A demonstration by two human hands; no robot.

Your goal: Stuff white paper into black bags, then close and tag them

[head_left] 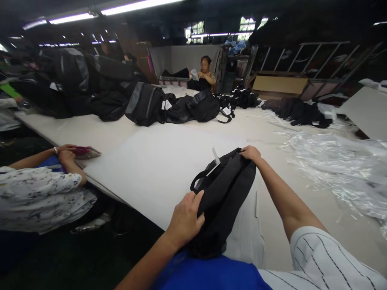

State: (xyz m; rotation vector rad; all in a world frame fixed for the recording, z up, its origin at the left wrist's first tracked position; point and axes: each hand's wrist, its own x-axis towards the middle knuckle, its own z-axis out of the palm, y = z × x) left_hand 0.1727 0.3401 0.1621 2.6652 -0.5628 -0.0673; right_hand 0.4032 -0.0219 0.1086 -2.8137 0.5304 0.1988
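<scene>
A black backpack (pixel 225 193) lies tilted at the table's near edge, close against my body. Its carry loop and a white tag (pixel 215 157) stick out on the left side. My left hand (pixel 188 215) is closed on the near left edge of the backpack, thumb and fingers gripping the fabric. At the far right corner my right hand (pixel 250 154) pinches the backpack's edge. Beneath and to the right of it lies a flat, clear plastic bag (pixel 246 237). The side of the backpack facing the table is hidden.
More black backpacks (pixel 146 104) are piled along the far side of the white table (pixel 145 161). Clear plastic bags (pixel 341 165) spread over the right. A co-worker in a floral shirt (pixel 45 193) handles a reddish item at left; another person (pixel 205 74) sits at the back.
</scene>
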